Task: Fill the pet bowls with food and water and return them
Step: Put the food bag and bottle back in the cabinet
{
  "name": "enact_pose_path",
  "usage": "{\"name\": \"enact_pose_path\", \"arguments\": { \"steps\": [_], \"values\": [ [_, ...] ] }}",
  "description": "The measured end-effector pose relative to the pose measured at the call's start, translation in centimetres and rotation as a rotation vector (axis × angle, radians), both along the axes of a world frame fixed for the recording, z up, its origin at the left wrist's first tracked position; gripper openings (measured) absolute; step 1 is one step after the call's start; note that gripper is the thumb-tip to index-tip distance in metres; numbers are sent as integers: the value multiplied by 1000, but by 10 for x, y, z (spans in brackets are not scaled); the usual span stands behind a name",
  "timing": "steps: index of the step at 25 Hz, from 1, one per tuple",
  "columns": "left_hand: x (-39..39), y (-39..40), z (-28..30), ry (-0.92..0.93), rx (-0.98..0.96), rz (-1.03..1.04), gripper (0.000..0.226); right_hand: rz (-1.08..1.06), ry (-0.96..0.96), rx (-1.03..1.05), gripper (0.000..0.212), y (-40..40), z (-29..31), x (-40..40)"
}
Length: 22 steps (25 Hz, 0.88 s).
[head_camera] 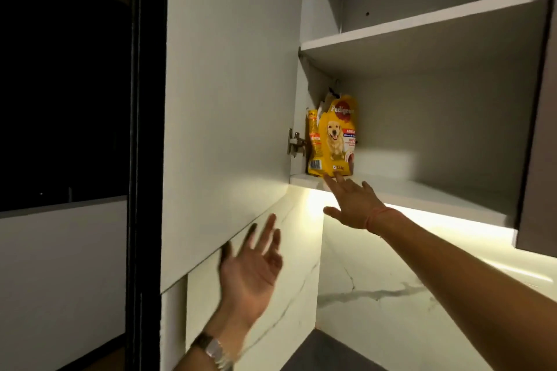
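A yellow dog food bag (334, 138) with a dog's picture stands upright at the left end of the lower shelf (422, 196) in an open wall cabinet. My right hand (352, 202) is stretched up with fingers apart, its fingertips at the bag's bottom edge and holding nothing. My left hand (253, 265) is open, palm up, just below the lower edge of the open cabinet door (229, 99). No pet bowls are in view.
The upper shelf (422, 24) holds nothing visible. A light strip (452, 220) glows under the cabinet over a white marble wall (376, 295). A dark window (60, 84) and black frame (144, 159) are on the left. A second cabinet door edge (539, 159) stands at right.
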<state>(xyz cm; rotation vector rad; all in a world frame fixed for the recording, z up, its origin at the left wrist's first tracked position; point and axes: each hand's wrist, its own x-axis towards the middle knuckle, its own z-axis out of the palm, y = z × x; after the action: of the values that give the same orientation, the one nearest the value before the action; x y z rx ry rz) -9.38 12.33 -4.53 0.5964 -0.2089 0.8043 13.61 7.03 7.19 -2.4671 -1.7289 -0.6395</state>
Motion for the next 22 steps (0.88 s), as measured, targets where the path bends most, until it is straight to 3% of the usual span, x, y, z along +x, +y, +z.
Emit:
{"name": "enact_pose_path", "arguments": {
  "steps": [3, 6, 9, 13, 15, 19, 20, 22],
  "values": [
    [-37, -17, 22, -84, 104, 50, 70, 147, -55, 104, 81, -37, 7, -17],
    [-41, -33, 32, -89, 40, 39, 81, 342, -175, 232, 80, -67, 8, -44],
    [-32, -49, 29, -127, 21, 25, 64, 619, -226, 349, 79, -98, 7, -75],
    [-5, -72, 26, -23, 38, 30, 47, 752, 31, 392, 71, -140, 1, -97],
    [20, -87, 26, 68, 24, 53, 27, 780, 142, 503, 63, -164, -1, -94],
    [74, -116, 36, 267, 277, 213, 57, 752, 367, 874, 61, -202, -4, -70],
    [87, -119, 37, 292, 303, 237, 63, 688, 363, 926, 64, -210, -5, -62],
    [109, -120, 39, 346, 331, 293, 72, 452, 179, 924, 68, -224, -6, -47]
  ]
}}
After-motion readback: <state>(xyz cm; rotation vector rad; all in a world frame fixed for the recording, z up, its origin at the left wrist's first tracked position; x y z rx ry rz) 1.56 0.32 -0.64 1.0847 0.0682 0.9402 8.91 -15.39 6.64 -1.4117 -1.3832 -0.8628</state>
